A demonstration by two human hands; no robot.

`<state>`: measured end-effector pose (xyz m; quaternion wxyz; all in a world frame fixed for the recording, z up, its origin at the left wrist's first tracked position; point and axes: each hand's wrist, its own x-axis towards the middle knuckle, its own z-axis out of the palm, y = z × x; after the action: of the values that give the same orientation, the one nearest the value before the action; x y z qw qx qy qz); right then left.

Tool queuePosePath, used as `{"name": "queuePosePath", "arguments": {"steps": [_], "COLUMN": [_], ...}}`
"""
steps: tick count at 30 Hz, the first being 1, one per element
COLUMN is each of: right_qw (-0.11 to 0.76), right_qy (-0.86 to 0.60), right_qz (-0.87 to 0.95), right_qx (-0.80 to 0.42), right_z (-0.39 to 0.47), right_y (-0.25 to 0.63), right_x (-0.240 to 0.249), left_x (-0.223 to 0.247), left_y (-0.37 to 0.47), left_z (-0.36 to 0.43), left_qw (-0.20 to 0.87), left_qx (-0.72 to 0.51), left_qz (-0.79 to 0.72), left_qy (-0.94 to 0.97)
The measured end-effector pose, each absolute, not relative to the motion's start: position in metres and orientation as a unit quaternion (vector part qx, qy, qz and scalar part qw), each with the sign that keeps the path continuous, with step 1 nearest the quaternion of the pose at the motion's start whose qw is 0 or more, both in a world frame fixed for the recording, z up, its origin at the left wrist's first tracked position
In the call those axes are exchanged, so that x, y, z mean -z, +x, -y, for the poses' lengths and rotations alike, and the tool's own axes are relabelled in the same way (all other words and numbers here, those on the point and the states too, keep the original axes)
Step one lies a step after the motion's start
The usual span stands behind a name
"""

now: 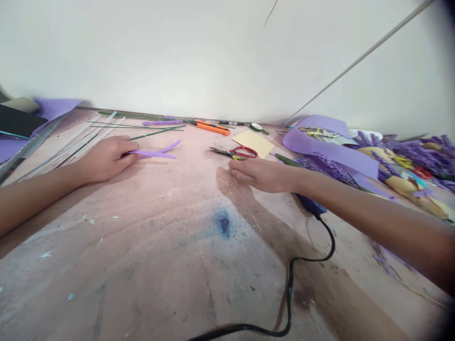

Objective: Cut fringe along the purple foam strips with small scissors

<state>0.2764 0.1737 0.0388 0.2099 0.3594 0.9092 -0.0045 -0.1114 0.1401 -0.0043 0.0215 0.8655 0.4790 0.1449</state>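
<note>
My left hand [113, 158] rests low over the table at the left, its fingers closed on thin purple strips [156, 154]. The free ends of the strips stick out to the right, one angled upward. Right of centre, my right hand [249, 173] has its fingers curled at the handles of a pair of red-handled scissors [245, 151]. The dark blades point left, and one handle loop shows above the fingers. My fingers hide the rest of the handle. A small yellow-green bit shows beside my fingertips.
Behind lie a yellow paper pad [261, 144], green tape [256, 127], a black pen [232, 123], an orange cutter [213, 127] and green stems [156, 131]. Clear sticks [103, 130] lie left. Purple flowers [419, 156] crowd the right. A black cord [290, 284] runs from a blue device [310, 204].
</note>
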Motion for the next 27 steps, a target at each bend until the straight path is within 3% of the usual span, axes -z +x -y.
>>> {"name": "queuePosePath", "arguments": {"steps": [17,23,27], "right_qw": [0.22,0.231,0.193], "right_qy": [0.463,0.498,0.518], "right_qz": [-0.85,-0.83,-0.831], "right_qx": [-0.121,-0.095,-0.065], "right_z": [-0.147,-0.147,-0.154], "right_y": [0.264,0.263,0.27], "right_x": [-0.025,-0.022,-0.027], "left_x": [0.005,0.006,0.007], "left_y": [-0.111,-0.112,-0.113], "left_z": [-0.139,-0.139,-0.139], "left_qw": [0.013,0.016,0.012], "left_qx": [-0.146,-0.145,-0.147], "left_qz": [-0.477,-0.48,-0.477], "left_qy": [0.867,0.865,0.866]}}
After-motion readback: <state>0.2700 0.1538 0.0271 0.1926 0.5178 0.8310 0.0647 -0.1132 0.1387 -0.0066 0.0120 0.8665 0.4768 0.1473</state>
